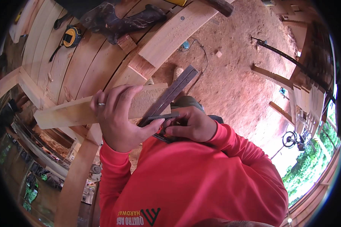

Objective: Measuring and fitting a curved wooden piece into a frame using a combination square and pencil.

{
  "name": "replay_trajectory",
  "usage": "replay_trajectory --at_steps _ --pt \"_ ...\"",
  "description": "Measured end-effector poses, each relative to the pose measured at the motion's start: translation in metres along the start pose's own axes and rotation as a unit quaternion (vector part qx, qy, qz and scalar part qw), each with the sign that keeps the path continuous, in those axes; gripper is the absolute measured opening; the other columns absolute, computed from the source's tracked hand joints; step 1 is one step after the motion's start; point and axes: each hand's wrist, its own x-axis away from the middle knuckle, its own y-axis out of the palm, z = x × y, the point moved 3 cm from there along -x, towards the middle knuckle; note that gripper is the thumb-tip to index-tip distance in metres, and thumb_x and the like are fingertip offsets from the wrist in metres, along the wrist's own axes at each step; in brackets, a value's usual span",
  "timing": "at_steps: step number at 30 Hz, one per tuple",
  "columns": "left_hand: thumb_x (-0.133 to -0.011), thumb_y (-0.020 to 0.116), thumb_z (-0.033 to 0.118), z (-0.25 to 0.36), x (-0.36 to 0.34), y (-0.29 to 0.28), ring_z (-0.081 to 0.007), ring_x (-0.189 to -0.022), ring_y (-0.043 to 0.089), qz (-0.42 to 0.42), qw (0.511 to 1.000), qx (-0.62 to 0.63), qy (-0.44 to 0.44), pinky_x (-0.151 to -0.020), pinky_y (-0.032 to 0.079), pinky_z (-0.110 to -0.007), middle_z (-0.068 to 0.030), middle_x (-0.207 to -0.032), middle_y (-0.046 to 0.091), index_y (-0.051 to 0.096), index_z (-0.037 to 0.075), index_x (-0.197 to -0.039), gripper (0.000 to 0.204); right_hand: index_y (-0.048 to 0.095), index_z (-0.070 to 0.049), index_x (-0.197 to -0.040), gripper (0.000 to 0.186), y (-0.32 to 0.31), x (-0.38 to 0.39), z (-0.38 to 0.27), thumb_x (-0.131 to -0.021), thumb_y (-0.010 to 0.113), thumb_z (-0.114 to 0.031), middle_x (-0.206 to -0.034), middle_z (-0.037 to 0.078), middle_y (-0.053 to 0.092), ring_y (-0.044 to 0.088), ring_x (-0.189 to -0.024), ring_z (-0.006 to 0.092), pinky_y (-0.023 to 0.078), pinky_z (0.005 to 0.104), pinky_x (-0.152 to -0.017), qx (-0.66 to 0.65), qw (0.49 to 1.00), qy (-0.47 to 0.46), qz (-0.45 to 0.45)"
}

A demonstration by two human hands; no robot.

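Observation:
My left hand (119, 115), with a ring on one finger, is closed over a pale wooden beam (70, 114). The beam lies crosswise in front of me, its end face turned up to the right. Against that end rests a carpenter's square (175, 90) with a dark, grooved metal blade slanting up to the right. My right hand (191, 123) grips the square low down, near its short crosspiece, fingers bent and partly hidden. The tip of my left thumb touches the square too.
Beyond the beam is a plank bench (74, 72) bearing a yellow-and-black tape measure (71, 36), a dark crumpled bag-like thing (121, 20) and a small wood block (127, 43). Timber framing (77, 181) stands at the left. A cord (205, 64) crosses the dirt floor; a motorbike (293, 140) stands far right.

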Motion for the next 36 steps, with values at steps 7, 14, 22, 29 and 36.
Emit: replay_trajectory --at_steps 7,14,22,29,36 --pt "-0.057 0.088 0.053 -0.001 -0.001 -0.001 -0.0278 -0.111 0.058 0.003 1.000 -0.002 0.009 -0.102 0.035 -0.049 -0.0054 -0.120 0.065 0.067 0.014 -0.121 0.077 0.069 0.001 -0.109 0.015 0.000 -0.002 0.004 -0.097 0.070 -0.007 -0.093 0.000 0.071 0.063 -0.086 0.0065 0.052 0.0236 -0.077 -0.006 1.000 0.001 -0.002" --pt "-0.057 0.088 0.053 -0.001 0.000 -0.001 -0.0276 -0.111 0.059 0.003 1.000 -0.003 0.008 -0.101 0.036 -0.049 -0.0053 -0.120 0.065 0.067 0.014 -0.121 0.077 0.068 0.000 -0.113 0.017 0.001 -0.002 0.001 -0.096 0.070 -0.004 -0.094 0.000 0.071 0.064 -0.087 0.0085 0.052 0.0252 -0.078 0.023 1.000 0.003 -0.006" --pt "-0.057 0.088 0.052 0.001 -0.002 0.000 -0.0283 -0.111 0.058 0.004 1.000 -0.004 0.009 -0.102 0.036 -0.049 -0.0052 -0.120 0.065 0.068 0.014 -0.120 0.077 0.068 0.001 -0.114 0.018 -0.001 -0.001 0.000 -0.096 0.070 -0.003 -0.094 0.000 0.070 0.064 -0.087 0.0081 0.052 0.0248 -0.078 0.001 1.000 0.004 -0.007" --pt "-0.058 0.088 0.052 -0.002 0.001 -0.002 -0.0283 -0.106 0.061 0.011 1.000 0.009 0.007 -0.101 0.037 -0.048 -0.0051 -0.115 0.066 0.069 0.014 -0.119 0.074 0.070 0.000 -0.114 0.021 0.003 0.000 -0.007 -0.095 0.072 -0.007 -0.091 0.000 0.068 0.062 -0.083 0.0066 0.051 0.0241 -0.075 0.005 1.000 0.026 0.014" --pt "-0.056 0.089 0.054 -0.010 0.007 -0.004 -0.0277 -0.101 0.061 0.062 0.997 0.037 -0.008 -0.098 0.038 -0.046 -0.0032 -0.111 0.067 0.071 0.015 -0.115 0.073 0.065 0.003 -0.122 0.030 -0.071 0.048 -0.045 -0.095 0.070 -0.009 -0.094 0.003 0.065 0.064 -0.090 0.0102 0.053 0.0258 -0.081 0.292 0.931 -0.007 0.221"
